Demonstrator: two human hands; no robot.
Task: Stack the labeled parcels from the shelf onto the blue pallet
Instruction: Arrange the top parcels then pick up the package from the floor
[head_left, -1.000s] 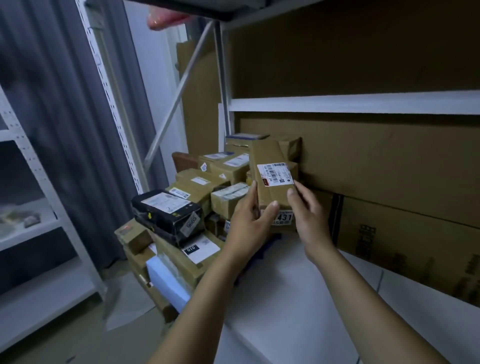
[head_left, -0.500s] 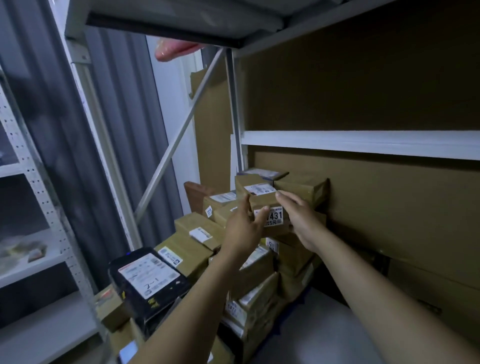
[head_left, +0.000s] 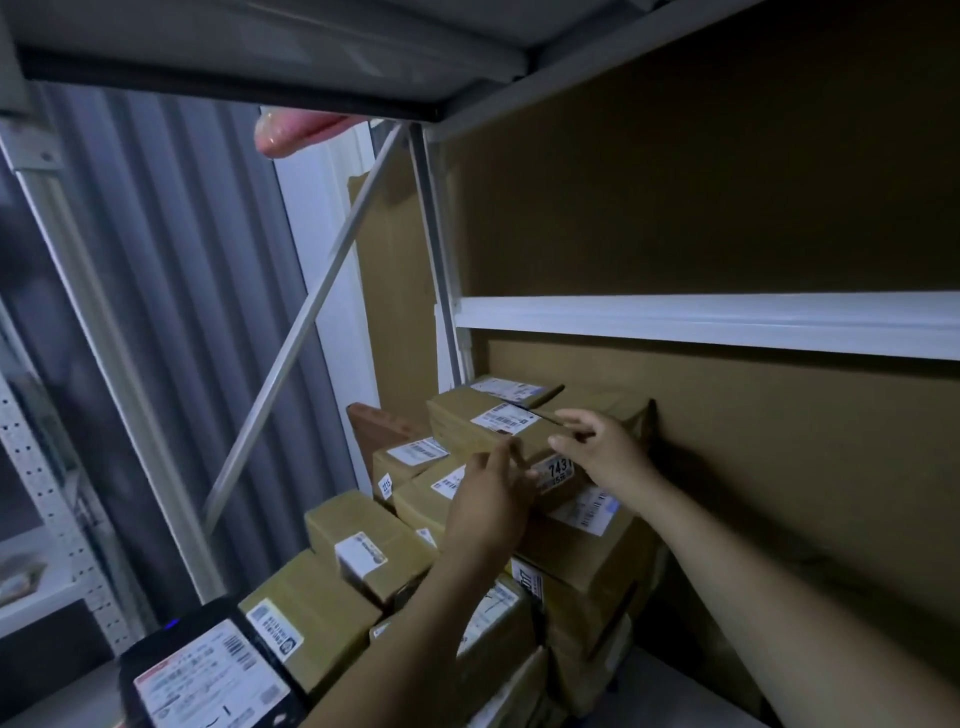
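The top parcel (head_left: 498, 428), a brown carton with a white shipping label on its lid and a "743" sticker on its near end, lies on the crest of a heap of labeled cartons (head_left: 587, 551) against the cardboard backing (head_left: 753, 441), under a white shelf rail (head_left: 701, 319). The left hand (head_left: 485, 506) is at the carton's near left corner with fingers loosely curled; the right hand (head_left: 605, 452) is spread at its near right end, fingers parted and thumb toward the sticker. Neither looks clenched around it; they seem to touch or just clear the box, and I cannot tell whether any grasp remains (the fingertips are blurred). The blue pallet is not visible beneath the heap. The chief risk, as I judge it, is the heap itself: the cartons are stepped unevenly, and this one overhangs the box below, so a nudge from a withdrawing hand could slide it forward. It would fall onto the lower tiers, near the black parcel (head_left: 208, 675) at the front. A tilted seat could also leave the next carton no flat base.
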